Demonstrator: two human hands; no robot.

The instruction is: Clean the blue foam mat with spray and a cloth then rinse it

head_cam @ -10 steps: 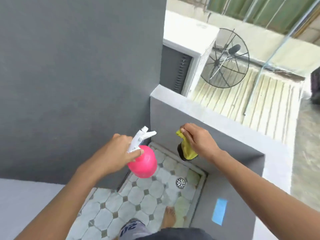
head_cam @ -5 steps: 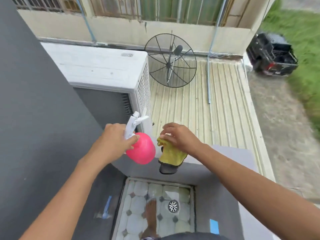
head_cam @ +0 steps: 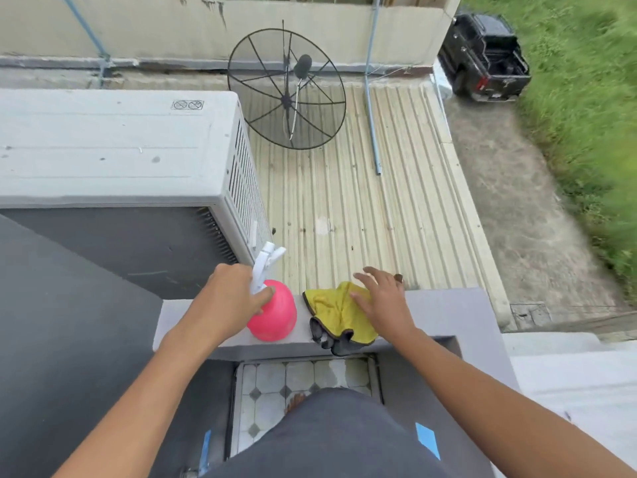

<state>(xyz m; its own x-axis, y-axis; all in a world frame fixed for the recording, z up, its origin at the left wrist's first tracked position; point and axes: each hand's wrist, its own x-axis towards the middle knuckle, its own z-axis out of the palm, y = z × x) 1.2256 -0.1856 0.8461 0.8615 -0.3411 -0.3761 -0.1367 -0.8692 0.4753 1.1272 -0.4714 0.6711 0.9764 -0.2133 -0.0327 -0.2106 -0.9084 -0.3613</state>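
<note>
A pink spray bottle [head_cam: 275, 317] with a white trigger head stands on top of the grey ledge [head_cam: 444, 312]. My left hand [head_cam: 225, 300] grips its neck. Just right of the bottle lies a yellow cloth [head_cam: 336, 313] with a dark edge, one corner drooping over the ledge's near side. My right hand [head_cam: 384, 301] hovers over the cloth's right part with fingers spread and straight, holding nothing. No blue foam mat shows in this view.
Beyond the ledge are a white air-conditioner unit [head_cam: 113, 150], a corrugated roof [head_cam: 348, 215] and a black mesh dish [head_cam: 286, 88]. A tiled floor [head_cam: 275, 384] lies below the ledge by my body. A dark pickup truck [head_cam: 484, 53] is parked far down.
My right hand has laid the yellow cloth on the ledge and let go of it. My left hand has brought the spray bottle down onto the ledge. The view has tilted further over the wall.
</note>
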